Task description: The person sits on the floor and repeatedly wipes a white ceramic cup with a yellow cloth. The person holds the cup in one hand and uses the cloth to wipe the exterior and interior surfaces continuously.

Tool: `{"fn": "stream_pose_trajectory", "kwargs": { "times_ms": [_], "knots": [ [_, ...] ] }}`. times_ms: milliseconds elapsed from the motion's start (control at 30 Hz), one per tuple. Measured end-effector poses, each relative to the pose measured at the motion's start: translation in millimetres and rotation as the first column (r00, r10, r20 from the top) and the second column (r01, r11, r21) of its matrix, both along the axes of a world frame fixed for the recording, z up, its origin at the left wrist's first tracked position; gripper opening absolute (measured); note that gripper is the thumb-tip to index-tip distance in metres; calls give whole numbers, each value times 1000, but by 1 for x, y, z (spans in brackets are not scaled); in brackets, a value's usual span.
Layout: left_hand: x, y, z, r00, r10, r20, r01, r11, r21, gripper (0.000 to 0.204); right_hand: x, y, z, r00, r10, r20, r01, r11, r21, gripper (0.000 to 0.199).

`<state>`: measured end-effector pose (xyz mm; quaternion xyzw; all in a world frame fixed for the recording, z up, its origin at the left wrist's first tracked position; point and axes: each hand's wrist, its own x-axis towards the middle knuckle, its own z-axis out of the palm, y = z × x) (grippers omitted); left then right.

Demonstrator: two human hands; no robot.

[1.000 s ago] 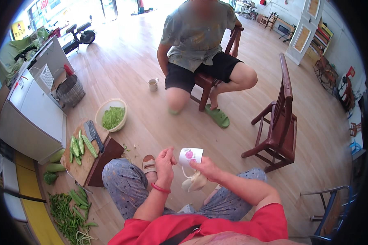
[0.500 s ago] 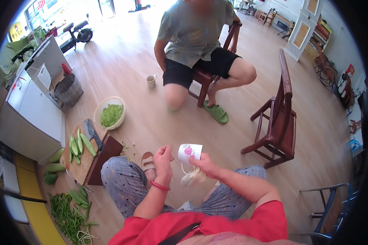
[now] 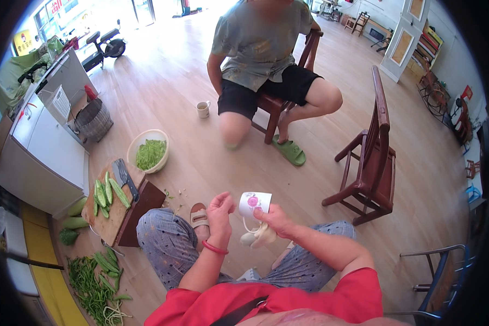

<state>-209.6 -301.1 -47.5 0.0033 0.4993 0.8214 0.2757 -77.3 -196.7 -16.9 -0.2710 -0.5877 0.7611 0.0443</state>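
White china, tipped right over on its side! The white mug [image 3: 255, 204] hangs in mid-air over the floor [image 3: 171, 103], between the knees, its handle pointing downward. The right hand [image 3: 277, 220] has it, fingers closed near an end, and a pale cloth [image 3: 263, 236] dangles just below that same hand. That's 2 things for 1 hand, and there's the danger: if the cloth slides or bunches under the fingers, the mug could slip and crack on those boards. Anything inside could spill too; I can't see if it's empty. Over to the left hand [image 3: 221, 209], curled, fingertips gathered, apart from the mug and giving it no support; whether it pinches something small, I can't tell.

Beside the left knee, more trouble: the knife [image 3: 126, 179] lies loose on the chopping board [image 3: 111, 226], by the cut gourds [image 3: 101, 196]. A careless knee could jolt the board and send the blade down towards that sandalled foot [image 3: 199, 218]!
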Motion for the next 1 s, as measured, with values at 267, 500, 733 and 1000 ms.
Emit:
{"fn": "stream_pose_trajectory", "kwargs": {
  "times_ms": [267, 500, 733, 1000],
  "knots": [
    [2, -9, -21, 994, -68, 83, 62, 995, 76, 7, 8, 2, -15, 1000, 5, 14, -6, 1000, 7, 35],
    [14, -2, -13, 953, -238, -189, 223, 970, -99, 29, 12, 6, -14, 999, -36, -7, 36, 999, 15, 34],
    [27, 7, -5, 817, -468, -336, 499, 867, 6, 57, 21, 12, -5, 988, -102, -113, 96, 994, -52, 32],
    [45, 10, 6, 896, -401, -190, 441, 853, 279, 61, 27, 5, 14, 963, 229, -138, -193, 952, 236, 39]
  ]
}}
